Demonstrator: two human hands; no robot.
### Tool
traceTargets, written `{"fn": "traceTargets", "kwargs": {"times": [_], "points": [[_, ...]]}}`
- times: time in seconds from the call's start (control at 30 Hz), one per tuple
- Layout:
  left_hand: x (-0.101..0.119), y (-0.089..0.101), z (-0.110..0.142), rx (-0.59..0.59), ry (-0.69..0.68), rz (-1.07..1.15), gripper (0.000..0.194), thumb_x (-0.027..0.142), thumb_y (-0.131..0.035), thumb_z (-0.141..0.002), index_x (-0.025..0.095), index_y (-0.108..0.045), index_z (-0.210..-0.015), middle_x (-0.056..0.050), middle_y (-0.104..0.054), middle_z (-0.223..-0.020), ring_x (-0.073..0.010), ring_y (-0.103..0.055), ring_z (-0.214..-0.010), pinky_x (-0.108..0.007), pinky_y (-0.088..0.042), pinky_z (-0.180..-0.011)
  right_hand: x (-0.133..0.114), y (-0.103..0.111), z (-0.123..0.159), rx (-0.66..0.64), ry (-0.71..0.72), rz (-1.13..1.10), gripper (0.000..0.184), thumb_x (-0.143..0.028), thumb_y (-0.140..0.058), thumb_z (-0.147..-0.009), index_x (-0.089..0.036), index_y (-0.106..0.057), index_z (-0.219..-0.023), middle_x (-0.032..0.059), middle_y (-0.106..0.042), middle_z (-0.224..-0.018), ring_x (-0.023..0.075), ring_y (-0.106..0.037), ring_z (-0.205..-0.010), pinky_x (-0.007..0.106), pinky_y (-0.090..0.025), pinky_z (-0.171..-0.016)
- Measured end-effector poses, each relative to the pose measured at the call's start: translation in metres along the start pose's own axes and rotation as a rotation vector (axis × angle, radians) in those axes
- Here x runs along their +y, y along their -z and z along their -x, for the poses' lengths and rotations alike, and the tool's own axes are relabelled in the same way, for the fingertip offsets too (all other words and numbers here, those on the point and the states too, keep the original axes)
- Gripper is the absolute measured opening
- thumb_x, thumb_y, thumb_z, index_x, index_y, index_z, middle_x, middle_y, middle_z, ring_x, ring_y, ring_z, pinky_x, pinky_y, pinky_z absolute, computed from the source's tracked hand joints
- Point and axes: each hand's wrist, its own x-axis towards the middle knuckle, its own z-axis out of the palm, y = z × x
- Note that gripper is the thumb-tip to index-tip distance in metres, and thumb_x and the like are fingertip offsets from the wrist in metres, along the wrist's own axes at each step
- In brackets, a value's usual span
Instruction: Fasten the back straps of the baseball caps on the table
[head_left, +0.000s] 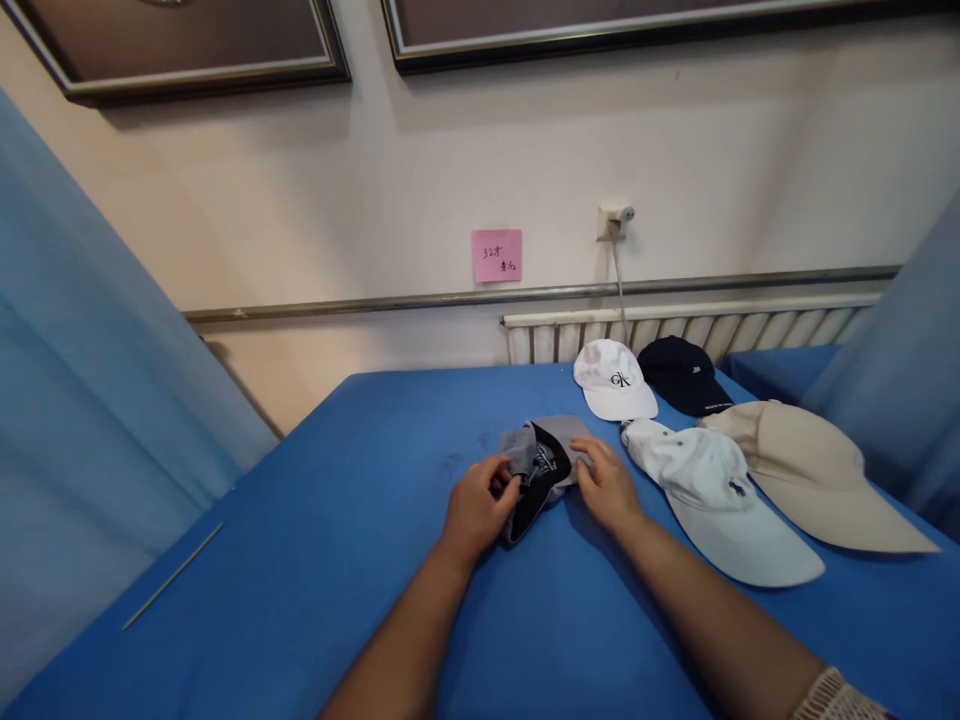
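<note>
Pinching the near-left edge of the gray cap (568,431), the left hand (476,505) closes thumb and fingertips on the fabric beside the dark inner band. The right hand (609,487) touches the right side of the same cap; its thumb and index finger are spread, with a gap between them, and whether any fabric is caught deeper between the fingers cannot be told. The gray cap is positioned at the middle of the blue cover (337,500), between the two hands, tilted so that its dark inside and some light lettering face the wearer of the camera. Four further caps are located to the right of the right hand. The white cap (611,375), marked with dark letters on its front, lies near the wall edge. The navy cap (679,370) lies just beside it. The pale cap (697,480), bearing a small dark logo, lies nearer the camera, its brim pointing toward the lower right. The beige cap (810,460) lies alongside the pale cap, farther right. A thin stick (174,576) rests diagonally near the left edge of the cover, well apart from the hands. On the wall, a pink note (496,256) is mounted above a metal rail (420,301). A wall socket (604,223) is fitted to the right of the note, with a cable (620,285) running down toward the radiator (541,342).
</note>
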Motion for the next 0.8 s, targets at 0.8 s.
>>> {"fn": "traceTargets", "kwargs": {"times": [0.8], "points": [[-0.012,-0.020,-0.003,-0.113,0.274,0.649,0.020,0.032,-0.054,-0.083,0.020,-0.052,-0.099,0.002,-0.057,-0.076,-0.0103,-0.054,-0.062,-0.022,-0.043,-0.061,-0.050,-0.044,0.004,-0.084,-0.541,-0.824,0.035,-0.045,-0.070,-0.071,-0.020,-0.069,-0.095,0.0006,-0.066,-0.074,0.0156,-0.061,-0.063,0.028,-0.049,-0.059]]}}
